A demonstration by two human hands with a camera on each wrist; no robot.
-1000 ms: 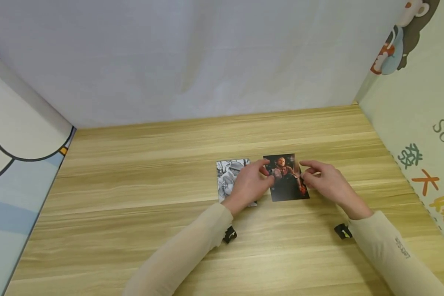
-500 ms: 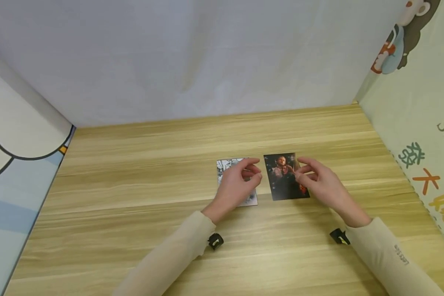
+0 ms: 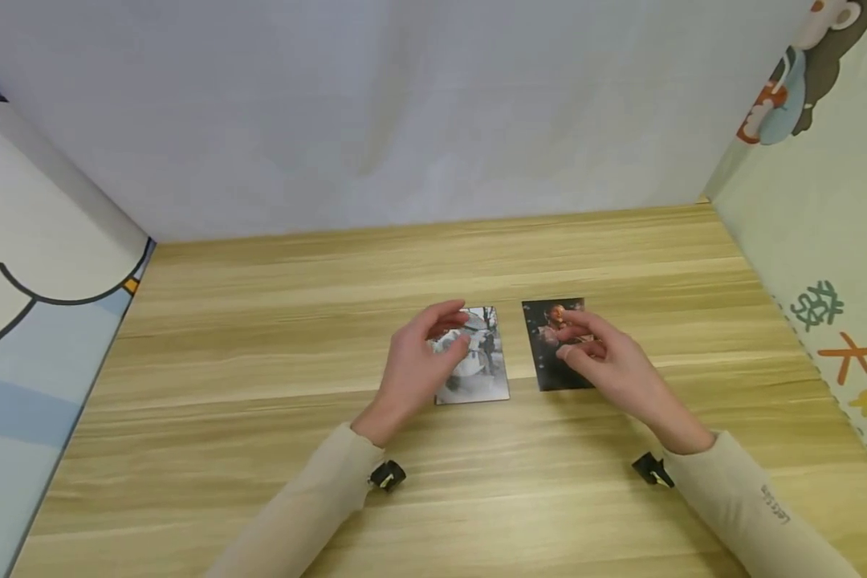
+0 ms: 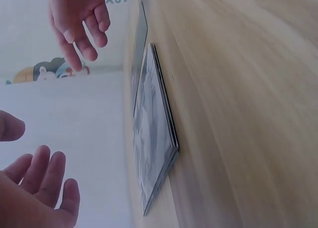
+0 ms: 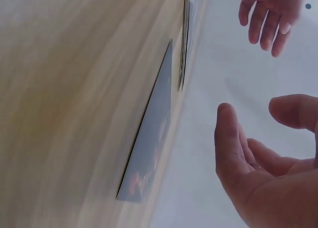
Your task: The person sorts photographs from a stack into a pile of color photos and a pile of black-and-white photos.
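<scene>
Two photo cards lie flat on the wooden table, side by side with a narrow gap. The left one, a black-and-white photo card point(image 3: 480, 373), tops a small stack whose layered edges show in the left wrist view. A dark colour photo card point(image 3: 558, 371) lies to its right. Above the left edge of the stack hovers my left hand point(image 3: 421, 353), its fingers loosely bent around nothing. My right hand point(image 3: 616, 361) hangs over the right part of the dark card, covering some of it. Both wrist views show air between the hands and the cards.
The wooden tabletop point(image 3: 260, 321) spreads around the cards. A pale wall point(image 3: 405, 120) rises behind it. Printed panels stand at the left point(image 3: 50, 209) and right point(image 3: 824, 201) sides. Each wrist wears a small black device.
My left hand has moved left, away from the dark card and over the stack. My right hand has shifted left over the dark card. The cards keep their places on the table.
</scene>
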